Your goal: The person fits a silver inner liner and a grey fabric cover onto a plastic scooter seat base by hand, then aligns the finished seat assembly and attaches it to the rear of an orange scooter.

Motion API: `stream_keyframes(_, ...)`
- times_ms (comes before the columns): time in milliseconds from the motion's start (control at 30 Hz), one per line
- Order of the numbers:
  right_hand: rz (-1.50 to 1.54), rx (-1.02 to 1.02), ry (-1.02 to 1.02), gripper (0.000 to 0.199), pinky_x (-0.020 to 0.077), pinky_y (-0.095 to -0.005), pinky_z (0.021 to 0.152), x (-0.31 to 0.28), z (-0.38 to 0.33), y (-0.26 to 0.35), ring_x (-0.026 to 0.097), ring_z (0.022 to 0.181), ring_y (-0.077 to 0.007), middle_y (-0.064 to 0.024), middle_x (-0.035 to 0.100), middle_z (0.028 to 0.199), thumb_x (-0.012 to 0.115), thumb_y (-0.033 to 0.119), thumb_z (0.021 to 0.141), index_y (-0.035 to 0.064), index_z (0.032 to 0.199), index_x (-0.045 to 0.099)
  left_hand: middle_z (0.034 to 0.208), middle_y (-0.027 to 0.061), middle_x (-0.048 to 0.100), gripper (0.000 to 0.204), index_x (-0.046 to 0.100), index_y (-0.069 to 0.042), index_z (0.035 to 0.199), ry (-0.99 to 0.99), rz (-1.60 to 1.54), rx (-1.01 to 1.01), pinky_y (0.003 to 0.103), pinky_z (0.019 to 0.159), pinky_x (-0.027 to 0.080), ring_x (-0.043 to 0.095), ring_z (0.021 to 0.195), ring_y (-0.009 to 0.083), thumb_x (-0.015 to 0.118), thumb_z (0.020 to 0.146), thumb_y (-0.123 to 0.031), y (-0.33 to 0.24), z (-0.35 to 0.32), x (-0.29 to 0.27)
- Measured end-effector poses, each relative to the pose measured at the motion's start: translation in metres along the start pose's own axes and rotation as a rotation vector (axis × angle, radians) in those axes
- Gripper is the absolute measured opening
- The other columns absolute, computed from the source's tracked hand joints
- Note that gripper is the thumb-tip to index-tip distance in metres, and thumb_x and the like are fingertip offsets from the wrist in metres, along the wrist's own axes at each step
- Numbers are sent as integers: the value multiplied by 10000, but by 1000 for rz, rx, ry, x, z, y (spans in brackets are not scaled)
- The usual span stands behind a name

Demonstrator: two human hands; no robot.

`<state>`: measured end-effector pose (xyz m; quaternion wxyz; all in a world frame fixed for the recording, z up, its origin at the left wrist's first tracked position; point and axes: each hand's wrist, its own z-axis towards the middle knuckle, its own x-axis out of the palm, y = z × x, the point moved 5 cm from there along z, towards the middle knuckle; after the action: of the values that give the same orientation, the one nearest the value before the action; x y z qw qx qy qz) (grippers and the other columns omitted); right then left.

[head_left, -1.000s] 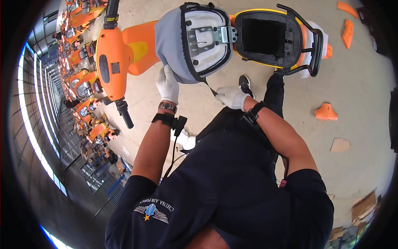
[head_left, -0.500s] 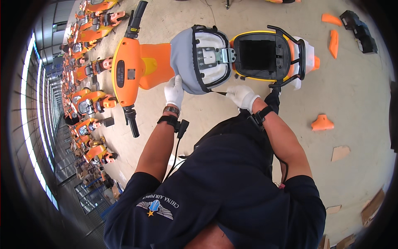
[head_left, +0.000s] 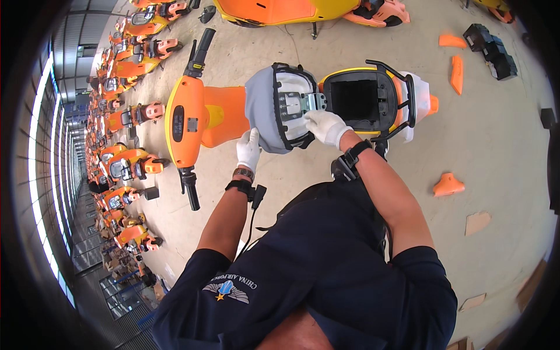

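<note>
The grey seat (head_left: 261, 106) lies against the left hand (head_left: 248, 150) and right hand (head_left: 328, 126)

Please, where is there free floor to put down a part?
Bare floor lies between the right forearm and the orange piece, and between the near scooter and the far scooter. It is crowded on the left, among the parked scooters, and at the seat, where the left hand and right hand are.
</note>
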<state>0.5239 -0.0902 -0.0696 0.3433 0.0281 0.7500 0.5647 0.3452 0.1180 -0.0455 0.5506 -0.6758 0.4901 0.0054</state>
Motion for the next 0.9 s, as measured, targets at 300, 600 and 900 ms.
stream_keyframes(300, -176, 100, 47, 540, 478, -458, 943, -78, 113, 5, 576, 1127, -392, -185, 461, 1390, 570, 274, 898, 105, 1384, 408, 797, 109, 655, 342, 649, 25, 1036, -225, 142, 105, 316, 654, 472, 584, 713, 156, 539, 981, -294, -28, -27, 4)
stream_keyframes(600, -522, -162, 376, 216, 532, -434, 848, -60, 196, -6, 658, 1005, -334, -140, 693, 1034, 554, 118, 852, 99, 1039, 660, 922, 166, 697, 325, 631, 6, 1145, -336, 164, -212, 335, 771, 495, 641, 829, 217, 528, 981, -255, -7, -43, 3)
stream_keyframes(900, -675, -158, 455, 213, 539, -427, 820, -87, 201, -63, 665, 972, -333, -140, 694, 1026, 551, 125, 839, 126, 1013, 673, 1047, 158, 682, 354, 574, -14, 1268, -398, 73, -193, 320, 839, 490, 638, 930, 206, 529, 978, -212, -18, -46, 15)
